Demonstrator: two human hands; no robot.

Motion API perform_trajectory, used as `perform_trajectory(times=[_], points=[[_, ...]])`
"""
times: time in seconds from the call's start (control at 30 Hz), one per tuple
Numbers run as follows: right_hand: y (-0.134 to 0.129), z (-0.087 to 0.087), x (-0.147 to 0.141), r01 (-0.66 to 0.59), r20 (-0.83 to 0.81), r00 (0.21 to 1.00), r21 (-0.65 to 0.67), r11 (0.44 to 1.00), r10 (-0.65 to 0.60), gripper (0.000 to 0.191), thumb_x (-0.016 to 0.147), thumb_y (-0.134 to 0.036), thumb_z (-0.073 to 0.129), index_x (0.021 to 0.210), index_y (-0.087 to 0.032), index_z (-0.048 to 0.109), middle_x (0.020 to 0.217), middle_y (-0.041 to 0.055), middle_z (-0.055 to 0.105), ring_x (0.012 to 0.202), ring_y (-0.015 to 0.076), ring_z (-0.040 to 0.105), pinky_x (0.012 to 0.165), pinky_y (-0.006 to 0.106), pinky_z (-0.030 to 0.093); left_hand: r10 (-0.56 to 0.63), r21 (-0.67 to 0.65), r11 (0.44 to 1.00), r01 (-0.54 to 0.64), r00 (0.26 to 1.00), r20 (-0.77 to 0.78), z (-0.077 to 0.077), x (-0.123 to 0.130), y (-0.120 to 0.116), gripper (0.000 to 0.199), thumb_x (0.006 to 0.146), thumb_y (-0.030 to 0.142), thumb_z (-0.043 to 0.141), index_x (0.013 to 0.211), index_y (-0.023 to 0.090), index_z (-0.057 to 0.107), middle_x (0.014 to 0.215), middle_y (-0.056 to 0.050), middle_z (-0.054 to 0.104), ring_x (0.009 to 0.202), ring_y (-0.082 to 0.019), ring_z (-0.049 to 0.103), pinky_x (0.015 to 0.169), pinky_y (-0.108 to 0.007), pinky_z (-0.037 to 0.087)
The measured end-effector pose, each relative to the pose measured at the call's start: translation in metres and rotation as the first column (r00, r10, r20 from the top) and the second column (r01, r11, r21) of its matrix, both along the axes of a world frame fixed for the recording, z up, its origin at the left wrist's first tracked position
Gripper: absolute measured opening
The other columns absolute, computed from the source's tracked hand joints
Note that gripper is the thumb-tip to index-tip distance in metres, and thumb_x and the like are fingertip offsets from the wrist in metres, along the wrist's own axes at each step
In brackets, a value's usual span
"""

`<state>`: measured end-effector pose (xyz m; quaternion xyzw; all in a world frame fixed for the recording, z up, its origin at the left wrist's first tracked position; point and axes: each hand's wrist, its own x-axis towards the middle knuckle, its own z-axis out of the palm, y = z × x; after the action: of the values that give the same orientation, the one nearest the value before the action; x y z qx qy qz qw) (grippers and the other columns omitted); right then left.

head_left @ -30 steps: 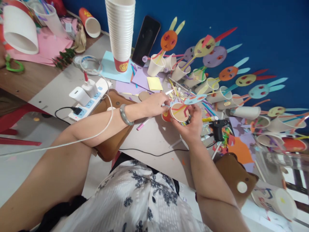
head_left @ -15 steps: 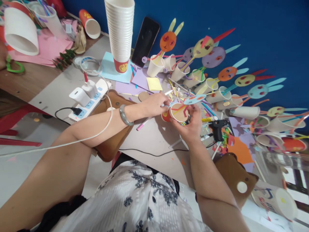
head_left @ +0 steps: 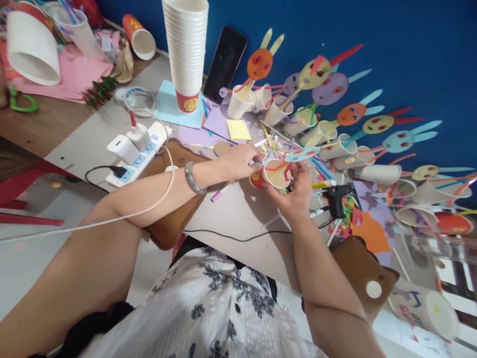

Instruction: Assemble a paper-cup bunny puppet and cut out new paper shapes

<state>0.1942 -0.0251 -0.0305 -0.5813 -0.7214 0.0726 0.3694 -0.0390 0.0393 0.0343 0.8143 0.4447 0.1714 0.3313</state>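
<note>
My right hand (head_left: 296, 191) is wrapped round a small paper cup (head_left: 278, 174), its open mouth tilted towards me. Yellow and red straw pieces show inside the cup. A light blue paper face (head_left: 302, 153) with red eyes stands over the cup's far rim. My left hand (head_left: 242, 161) is closed at the cup's left side, beside its red printed wall. A small pale piece shows at its fingertips, but what it grips is mostly hidden. A white pointed tip (head_left: 261, 142) shows just beyond these fingers, and a pink pen (head_left: 220, 192) lies below the wrist.
Rabbit-faced cups (head_left: 350, 113) line the blue wall. A tall cup stack (head_left: 186, 54) and a phone (head_left: 225, 62) stand at the back. A power strip (head_left: 139, 156) with a white cable is left; a black glue gun (head_left: 336, 201) and paper scraps (head_left: 370, 231) are right.
The blue paper face and the cup have shifted very slightly to the right. Both hands keep nearly the same position and grip.
</note>
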Motion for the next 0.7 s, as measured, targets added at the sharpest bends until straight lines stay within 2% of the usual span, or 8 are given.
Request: perform_trajectory(times=[0.23,0.43,0.57,0.7], points=[[-0.0004,-0.0022,0.0,0.01,-0.004,1.0,0.028,1.0,-0.01,0.094,0.073,-0.069,0.081,0.146,-0.019,0.047,0.135,0.0214,0.063,0.123,0.0385,0.068,0.109,0.063,0.056,-0.016,-0.002,1.0,0.016,1.0,-0.016,0.0001,0.0005,0.0008,0.021,0.094,0.022,0.065,0.106,0.014,0.081,0.103,-0.009,0.078,0.093,-0.02,0.071,0.091,-0.031,0.054],[0.0003,-0.0023,0.0,-0.029,-0.002,1.0,0.062,0.998,0.03,0.092,0.075,-0.065,0.081,0.145,-0.016,0.047,0.13,0.0221,0.066,0.119,0.0393,0.071,0.108,0.065,0.056,-0.007,-0.011,1.0,0.007,1.0,-0.008,-0.0009,0.0012,0.001,0.021,0.095,0.021,0.067,0.109,0.014,0.081,0.106,-0.008,0.079,0.097,-0.02,0.072,0.094,-0.031,0.054],[0.0001,-0.0022,0.0007,-0.012,0.005,1.0,0.038,0.999,0.012,0.095,0.073,-0.064,0.083,0.148,-0.017,0.045,0.134,0.0226,0.065,0.121,0.0401,0.07,0.108,0.065,0.057,-0.023,-0.013,1.0,0.023,1.0,-0.01,-0.0007,0.0009,0.0006,0.02,0.096,0.02,0.066,0.108,0.013,0.081,0.109,-0.009,0.079,0.1,-0.02,0.072,0.095,-0.03,0.054],[-0.0001,-0.0024,0.0011,-0.022,0.01,1.0,0.031,0.999,0.022,0.094,0.074,-0.062,0.084,0.148,-0.018,0.045,0.134,0.0224,0.065,0.122,0.0399,0.07,0.109,0.064,0.057,-0.003,-0.014,1.0,0.003,1.0,0.001,0.0,0.0003,-0.0006,0.019,0.095,0.02,0.067,0.107,0.014,0.081,0.105,-0.008,0.079,0.098,-0.02,0.072,0.095,-0.03,0.054]])
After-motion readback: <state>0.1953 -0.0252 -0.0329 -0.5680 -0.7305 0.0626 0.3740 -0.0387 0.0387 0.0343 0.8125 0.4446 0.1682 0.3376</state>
